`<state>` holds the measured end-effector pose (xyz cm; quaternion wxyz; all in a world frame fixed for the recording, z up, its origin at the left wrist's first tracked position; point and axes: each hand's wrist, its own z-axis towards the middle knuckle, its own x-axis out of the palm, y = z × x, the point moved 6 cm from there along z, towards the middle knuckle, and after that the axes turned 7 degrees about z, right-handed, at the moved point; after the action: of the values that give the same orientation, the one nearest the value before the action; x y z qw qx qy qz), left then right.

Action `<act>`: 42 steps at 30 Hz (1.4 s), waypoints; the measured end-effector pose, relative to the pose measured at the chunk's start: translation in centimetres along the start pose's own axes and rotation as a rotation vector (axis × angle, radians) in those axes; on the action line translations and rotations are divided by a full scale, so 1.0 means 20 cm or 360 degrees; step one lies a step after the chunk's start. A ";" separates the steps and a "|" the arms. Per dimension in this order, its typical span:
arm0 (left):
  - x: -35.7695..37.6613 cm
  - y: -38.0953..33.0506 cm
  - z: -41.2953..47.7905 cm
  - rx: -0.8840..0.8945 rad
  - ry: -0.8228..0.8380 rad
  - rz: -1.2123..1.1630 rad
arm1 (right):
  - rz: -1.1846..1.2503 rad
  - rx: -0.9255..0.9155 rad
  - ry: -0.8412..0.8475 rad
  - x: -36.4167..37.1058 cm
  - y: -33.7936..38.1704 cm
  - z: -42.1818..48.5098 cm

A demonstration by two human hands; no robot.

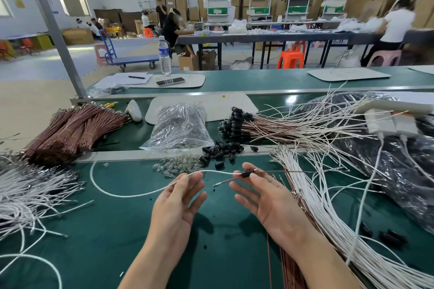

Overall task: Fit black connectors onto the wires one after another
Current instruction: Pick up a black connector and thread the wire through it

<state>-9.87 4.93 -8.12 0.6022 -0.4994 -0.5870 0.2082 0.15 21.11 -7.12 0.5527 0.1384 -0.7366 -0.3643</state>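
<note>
The left hand (180,197) pinches a white wire (216,172) in its grip, with the other fingers loose. The right hand (265,197) pinches 1 black connector (246,174) on that wire, above the green bench (105,230). A pile of connectors (220,151) lies just behind.

Left hand (180,202) pinches a white wire (131,193). At its 3 o'clock, right hand (270,199) pinches a black connector (246,174) on that wire, beside a brown wire (281,172). Loose connectors (220,150) lie at 12 o'clock.
</note>
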 end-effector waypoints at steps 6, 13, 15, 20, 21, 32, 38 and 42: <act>0.01 0.00 0.00 0.0005 0.0051 0.0020 | 0.0017 -0.0005 -0.0019 0.00 0.01 0.00; 0.00 -0.08 -0.03 0.0573 -0.0008 0.0664 | -0.0010 -0.0002 -0.0068 -0.01 0.02 -0.01; 0.01 -0.07 -0.04 0.0526 0.0011 0.0609 | -0.0033 0.0005 -0.0064 -0.01 0.01 -0.02; 0.06 -0.05 -0.08 0.0495 0.0144 0.0692 | -0.0152 0.0018 0.0015 0.02 -0.01 -0.02; 0.07 -0.04 -0.09 0.0484 0.0195 0.0723 | -0.0185 0.0028 0.0044 0.03 -0.02 -0.02; 0.13 -0.02 -0.14 0.0484 0.0363 0.0864 | -0.0417 0.0011 0.0148 0.07 -0.05 -0.04; 0.13 -0.01 -0.13 0.0260 0.0383 0.0565 | -0.0376 -0.0084 -0.0077 0.04 -0.01 -0.04; 0.16 0.03 -0.14 0.0130 0.0468 0.0441 | -0.0458 -0.0086 0.0011 0.07 -0.03 -0.05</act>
<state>-6.43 6.95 -6.51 0.6668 -0.5756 -0.4095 0.2374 0.43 19.43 -6.35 0.5008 0.2290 -0.6972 -0.4591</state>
